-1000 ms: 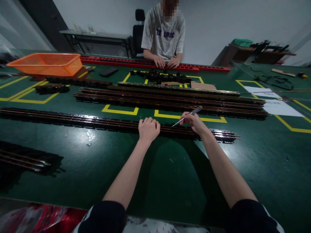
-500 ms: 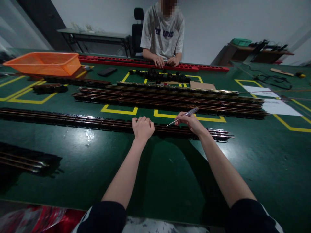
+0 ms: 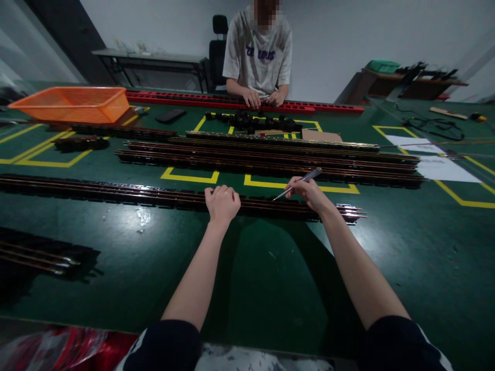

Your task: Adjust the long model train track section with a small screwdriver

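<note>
A long dark strip with copper-coloured rods (image 3: 174, 198) runs across the green table (image 3: 270, 288) in front of me. My left hand (image 3: 223, 203) is wrapped over the strip near its middle, fingers curled round it. In my right hand (image 3: 305, 191) is a thin screwdriver-like tool (image 3: 299, 183), slanting down to the left, with its tip at the strip's upper side, right of my left hand. Whether the tip touches the strip is too small to tell.
Beyond lies a bundle of similar strips (image 3: 270, 161). An orange basket (image 3: 73, 105) stands at the back left, near a black phone-like object (image 3: 170, 115). Across the table, a person (image 3: 258, 56) handles red rails (image 3: 301, 107). More rods (image 3: 34, 255) lie at the near left.
The strip and my left hand have shifted slightly to the left. My right hand and the tool have moved a little to the right.
</note>
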### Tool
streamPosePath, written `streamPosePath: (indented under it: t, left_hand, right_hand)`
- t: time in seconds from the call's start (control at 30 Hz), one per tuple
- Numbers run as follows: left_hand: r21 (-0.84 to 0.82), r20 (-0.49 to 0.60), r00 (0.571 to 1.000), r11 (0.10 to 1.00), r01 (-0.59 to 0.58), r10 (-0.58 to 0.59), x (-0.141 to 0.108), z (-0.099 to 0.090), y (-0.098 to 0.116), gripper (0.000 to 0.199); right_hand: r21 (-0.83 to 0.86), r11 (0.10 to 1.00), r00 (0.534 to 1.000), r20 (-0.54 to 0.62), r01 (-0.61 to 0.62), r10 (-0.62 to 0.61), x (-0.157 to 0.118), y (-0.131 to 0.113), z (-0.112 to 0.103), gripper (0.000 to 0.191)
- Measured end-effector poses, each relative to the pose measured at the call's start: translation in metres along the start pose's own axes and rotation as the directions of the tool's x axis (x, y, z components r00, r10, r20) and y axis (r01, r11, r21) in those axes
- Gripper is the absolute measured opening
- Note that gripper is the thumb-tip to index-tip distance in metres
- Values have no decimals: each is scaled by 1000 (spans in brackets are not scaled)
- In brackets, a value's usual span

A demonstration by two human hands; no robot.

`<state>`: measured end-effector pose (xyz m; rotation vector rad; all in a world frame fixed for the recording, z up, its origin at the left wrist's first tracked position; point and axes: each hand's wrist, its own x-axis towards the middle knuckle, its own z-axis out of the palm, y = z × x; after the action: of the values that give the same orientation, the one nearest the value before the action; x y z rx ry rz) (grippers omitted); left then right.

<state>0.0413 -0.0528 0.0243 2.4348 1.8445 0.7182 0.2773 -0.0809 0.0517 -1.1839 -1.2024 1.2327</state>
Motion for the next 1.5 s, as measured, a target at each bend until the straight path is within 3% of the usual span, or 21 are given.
streamPosePath:
  t: [0.7, 0.8, 0.97, 1.07, 1.5]
  left_hand:
    - [79, -35, 998, 996, -49, 52, -2, 2, -8, 37]
    - [65, -33, 993, 992, -110, 112, -5, 4, 1, 37]
    - [24, 24, 969, 969, -246, 246, -9, 12, 36, 39]
    - [19, 13, 973, 973, -231, 230, -9, 16, 50, 39]
    - [-26, 19, 990, 990, -137, 138, -7, 17, 45, 39]
  right_hand:
    - [32, 999, 999, -54, -1, 3, 1, 5, -3, 12]
    - [34, 999, 998, -62, -8, 10, 3, 7, -3, 13]
    - [56, 998, 997, -72, -8, 12, 4, 8, -3, 12]
    - [50, 999, 997, -76, 2, 2, 4, 7, -2, 12]
    - [45, 999, 999, -46, 12, -10, 2, 6, 0, 11]
